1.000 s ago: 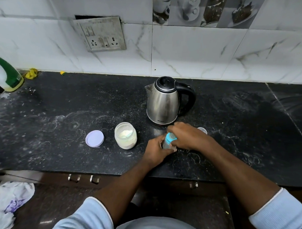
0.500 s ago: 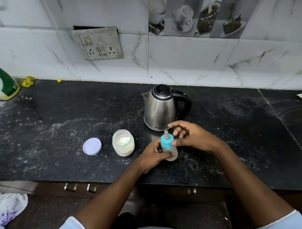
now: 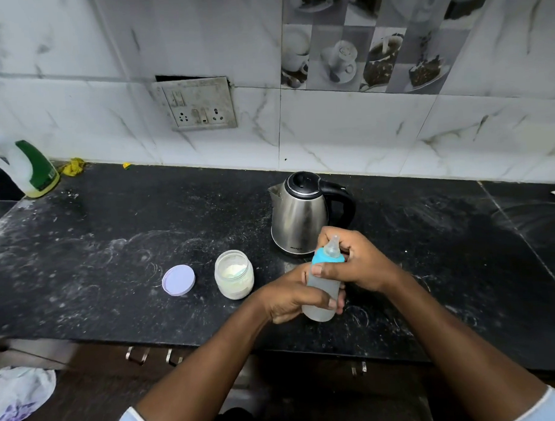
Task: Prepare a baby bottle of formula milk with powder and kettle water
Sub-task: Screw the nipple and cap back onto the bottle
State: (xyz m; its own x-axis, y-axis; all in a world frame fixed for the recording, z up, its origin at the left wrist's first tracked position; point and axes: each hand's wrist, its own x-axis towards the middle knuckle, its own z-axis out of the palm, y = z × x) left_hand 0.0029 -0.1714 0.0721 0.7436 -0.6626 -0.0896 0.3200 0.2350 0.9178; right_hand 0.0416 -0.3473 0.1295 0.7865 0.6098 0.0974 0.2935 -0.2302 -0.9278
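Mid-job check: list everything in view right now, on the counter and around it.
baby bottle: one, clear with blue collar, in front of kettle
kettle: one, steel and black, mid-counter
powder jar: one, clear, open, left of bottle
lid: one, lilac, left of jar
cleaner bottle: one, white and green, far left
socket plate: one, grey, wall
cloth: one, white, lower left
left hand: grips bottle body
right hand: grips bottle collar
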